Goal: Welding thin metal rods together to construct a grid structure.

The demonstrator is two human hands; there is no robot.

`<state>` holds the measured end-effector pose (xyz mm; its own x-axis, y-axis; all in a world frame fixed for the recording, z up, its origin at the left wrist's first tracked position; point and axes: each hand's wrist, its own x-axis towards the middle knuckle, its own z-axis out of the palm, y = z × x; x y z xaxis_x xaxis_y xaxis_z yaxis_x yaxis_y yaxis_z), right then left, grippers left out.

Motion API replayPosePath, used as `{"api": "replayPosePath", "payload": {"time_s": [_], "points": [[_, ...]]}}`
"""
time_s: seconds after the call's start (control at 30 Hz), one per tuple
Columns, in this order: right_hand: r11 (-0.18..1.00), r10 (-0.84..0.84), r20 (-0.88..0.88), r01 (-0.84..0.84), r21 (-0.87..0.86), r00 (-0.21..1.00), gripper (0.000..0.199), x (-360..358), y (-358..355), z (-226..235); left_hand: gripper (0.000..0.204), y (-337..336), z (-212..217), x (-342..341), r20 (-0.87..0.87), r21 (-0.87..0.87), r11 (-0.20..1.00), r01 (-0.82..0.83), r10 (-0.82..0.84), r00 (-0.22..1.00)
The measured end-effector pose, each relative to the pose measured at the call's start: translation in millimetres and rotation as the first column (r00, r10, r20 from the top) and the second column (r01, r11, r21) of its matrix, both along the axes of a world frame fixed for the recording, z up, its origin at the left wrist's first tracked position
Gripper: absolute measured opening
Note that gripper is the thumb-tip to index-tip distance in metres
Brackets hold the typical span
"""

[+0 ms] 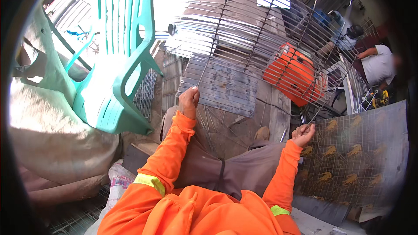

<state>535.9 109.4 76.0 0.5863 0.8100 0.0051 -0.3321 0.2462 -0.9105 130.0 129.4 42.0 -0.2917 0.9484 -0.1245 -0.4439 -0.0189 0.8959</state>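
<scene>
A large metal wire rack (262, 29) of many thin parallel rods is tilted up in front of me. My left hand (189, 103) is closed around the lower end of one of its long cross wires. Toward the right, my right hand (303, 135) is closed at the rack's lower right corner, where a wire end meets the fingers. Behind the rods lies a grey, stained metal plate (220, 85) on the ground, just past my left hand. An orange machine (292, 73) shows through the rack on the right.
A green plastic chair (117, 61) stands at left, beside a draped tan cloth (61, 135). On the right is a sheet with yellow printed figures (344, 152). Wire grids (172, 76) lie near the chair. Two people (379, 63) work at the far right, near a yellow tool (381, 99).
</scene>
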Motion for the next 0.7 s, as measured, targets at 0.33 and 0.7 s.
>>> {"api": "replayPosePath", "payload": {"time_s": [0.33, 0.7], "points": [[0.853, 0.263, -0.021, -0.243, -0.463, 0.964, 0.046, -42.4, -12.8, -14.9, 0.022, -45.6, -21.2, -57.5, -0.436, -0.143, 0.990, 0.005, -0.067, 0.897], [0.460, 0.593, 0.038, -0.300, -0.836, 0.804, 0.043, -52.7, 11.6, -82.7, 0.061, -45.2, -46.5, -96.9, -0.628, -0.315, 0.946, -0.072, -0.151, 0.763]]}}
